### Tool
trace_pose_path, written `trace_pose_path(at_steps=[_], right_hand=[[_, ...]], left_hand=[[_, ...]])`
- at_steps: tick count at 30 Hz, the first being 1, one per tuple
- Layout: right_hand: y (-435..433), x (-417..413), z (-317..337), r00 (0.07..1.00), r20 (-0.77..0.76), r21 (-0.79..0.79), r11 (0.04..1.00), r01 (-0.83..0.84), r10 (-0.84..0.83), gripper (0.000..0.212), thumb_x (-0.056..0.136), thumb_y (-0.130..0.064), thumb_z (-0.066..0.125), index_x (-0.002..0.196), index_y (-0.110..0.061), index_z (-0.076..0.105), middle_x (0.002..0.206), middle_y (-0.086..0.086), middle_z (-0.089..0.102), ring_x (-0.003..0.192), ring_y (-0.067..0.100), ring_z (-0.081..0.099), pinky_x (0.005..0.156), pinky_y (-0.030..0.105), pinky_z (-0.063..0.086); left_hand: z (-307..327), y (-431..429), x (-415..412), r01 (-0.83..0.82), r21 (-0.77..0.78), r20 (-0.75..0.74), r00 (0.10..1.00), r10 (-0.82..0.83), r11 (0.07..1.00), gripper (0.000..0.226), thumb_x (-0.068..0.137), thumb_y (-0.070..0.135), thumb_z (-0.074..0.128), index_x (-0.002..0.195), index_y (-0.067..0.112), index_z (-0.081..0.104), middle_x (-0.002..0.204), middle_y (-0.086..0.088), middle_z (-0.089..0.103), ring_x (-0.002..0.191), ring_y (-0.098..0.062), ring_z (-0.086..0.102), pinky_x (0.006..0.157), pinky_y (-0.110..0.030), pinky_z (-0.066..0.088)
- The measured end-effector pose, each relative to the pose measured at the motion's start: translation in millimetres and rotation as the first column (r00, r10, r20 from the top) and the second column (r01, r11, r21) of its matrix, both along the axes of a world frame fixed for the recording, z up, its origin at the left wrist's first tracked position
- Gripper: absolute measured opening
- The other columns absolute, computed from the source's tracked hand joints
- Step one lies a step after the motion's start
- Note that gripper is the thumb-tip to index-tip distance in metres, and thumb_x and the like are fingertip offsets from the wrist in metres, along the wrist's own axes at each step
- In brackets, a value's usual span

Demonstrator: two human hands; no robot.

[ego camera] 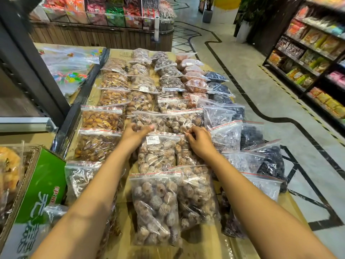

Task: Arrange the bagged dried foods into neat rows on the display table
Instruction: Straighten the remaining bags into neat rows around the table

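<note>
Shop aisle (261,86), cardboard-covered desk (209,243) | our right grip (199,142) pinches the top edge of the clear white-labelled bag of brown dried fruit (158,156), middle row | left grip (137,131) blurred, hold unclear | we fear tugging drags overlapped neighbours (155,208) askew.

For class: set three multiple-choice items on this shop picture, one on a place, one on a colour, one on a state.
1. Where is the green carton? A) left of the labelled bag B) on the right-hand shelves C) on the floor
2. What colour are the zip strips? A) blue B) red C) green
3. What is the right hand doing? A) lying flat on cardboard B) holding a pen C) pinching the labelled bag's top edge
Answers: 1 A, it sits at far left; 2 B, a red line tops each bag; 3 C, its fingers curl at that edge.
</note>
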State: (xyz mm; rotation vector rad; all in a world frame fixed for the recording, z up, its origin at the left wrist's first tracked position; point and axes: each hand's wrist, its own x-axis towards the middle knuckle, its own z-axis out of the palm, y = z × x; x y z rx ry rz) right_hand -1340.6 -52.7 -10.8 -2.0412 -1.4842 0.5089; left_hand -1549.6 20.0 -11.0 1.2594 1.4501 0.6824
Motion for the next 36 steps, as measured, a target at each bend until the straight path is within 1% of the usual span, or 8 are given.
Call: trace_pose_path(at_steps=[4,10,14,19,25,28,32,36], right_hand=[[-15,-10,5,1.000,-0.016,0.011,1.000,-0.014,0.014,0.023,0.092,-0.024,0.056,0.109,-0.009,0.056,0.106,0.005,0.050,0.116,0.017,0.034,0.106,0.041,0.034],[-81,-28,26,1.000,-0.015,0.119,0.993,0.013,-0.011,0.044,0.090,-0.027,0.059,0.130,-0.010,0.047,0.132,0.007,0.044,0.130,0.018,0.027,0.110,0.038,0.029],[-153,-48,1,0.984,-0.028,0.227,0.957,0.180,-0.178,0.058,0.086,-0.041,0.053,0.130,-0.003,0.047,0.128,0.013,0.049,0.125,0.027,0.038,0.105,0.033,0.028],[-210,-74,-44,0.932,-0.101,-0.049,0.938,0.344,-0.347,0.074,0.085,-0.040,0.063,0.141,-0.004,0.032,0.142,0.017,0.040,0.132,0.032,0.033,0.107,0.039,0.030],[-219,-71,-37,0.930,-0.181,-0.163,0.942,0.293,-0.320,0.102,0.074,-0.057,0.068,0.148,-0.012,0.014,0.150,0.014,0.032,0.137,0.030,0.027,0.108,0.040,0.031],[-215,-65,-31,0.964,-0.119,-0.207,0.955,0.212,-0.239,0.115,0.061,-0.063,0.075,0.146,-0.012,0.018,0.144,0.011,0.040,0.132,0.029,0.036,0.104,0.040,0.039],[-207,-61,-24,0.946,-0.138,-0.191,0.945,0.266,-0.294,0.096,0.062,-0.050,0.081,0.134,-0.007,0.033,0.112,0.003,0.059,0.103,0.023,0.059,0.081,0.032,0.053],[-217,-67,-32,0.884,-0.276,-0.070,0.925,0.372,-0.377,0.089,0.061,-0.035,0.081,0.136,-0.014,0.037,0.098,-0.004,0.055,0.078,0.005,0.053,0.060,0.013,0.040]], left_hand=[[-15,-10,-5,0.018,0.001,-0.043,0.999,-0.018,1.000,0.084,0.077,0.044,0.072,0.143,0.015,0.029,0.146,-0.012,0.040,0.128,-0.033,0.043,0.102,-0.042,0.036],[-4,-34,-9,0.072,0.008,-0.144,0.987,-0.070,0.997,0.109,0.065,0.080,0.057,0.150,0.023,0.018,0.145,-0.011,0.042,0.133,-0.037,0.039,0.107,-0.055,0.033],[3,-105,-8,0.001,0.199,-0.094,0.995,0.018,0.980,0.096,0.075,0.065,0.059,0.150,0.038,0.004,0.158,0.000,0.019,0.142,-0.028,0.024,0.111,-0.056,0.027],[-17,-228,-5,-0.042,0.393,-0.207,0.969,0.132,0.919,0.090,0.082,0.052,0.060,0.151,0.023,0.009,0.159,-0.004,0.009,0.145,-0.022,0.009,0.114,-0.035,0.012],[-39,-256,-17,0.084,0.229,-0.318,0.948,-0.007,0.970,0.106,0.079,0.064,0.055,0.149,0.026,-0.014,0.158,-0.013,0.012,0.142,-0.031,0.021,0.108,-0.040,0.030],[-32,-245,-14,0.053,0.199,-0.120,0.992,-0.029,0.979,0.116,0.073,0.055,0.071,0.149,0.033,-0.014,0.160,-0.004,0.002,0.146,-0.023,0.009,0.113,-0.041,0.021],[-35,-235,-6,0.001,0.185,0.061,0.998,-0.012,0.983,0.125,0.065,0.039,0.083,0.148,0.036,-0.010,0.160,0.004,-0.005,0.146,-0.015,0.000,0.117,-0.039,0.010],[-38,-238,-2,-0.057,0.298,0.166,0.986,0.007,0.953,0.115,0.069,0.027,0.083,0.149,0.042,0.001,0.158,0.013,0.005,0.143,-0.005,0.006,0.114,-0.031,0.013]])
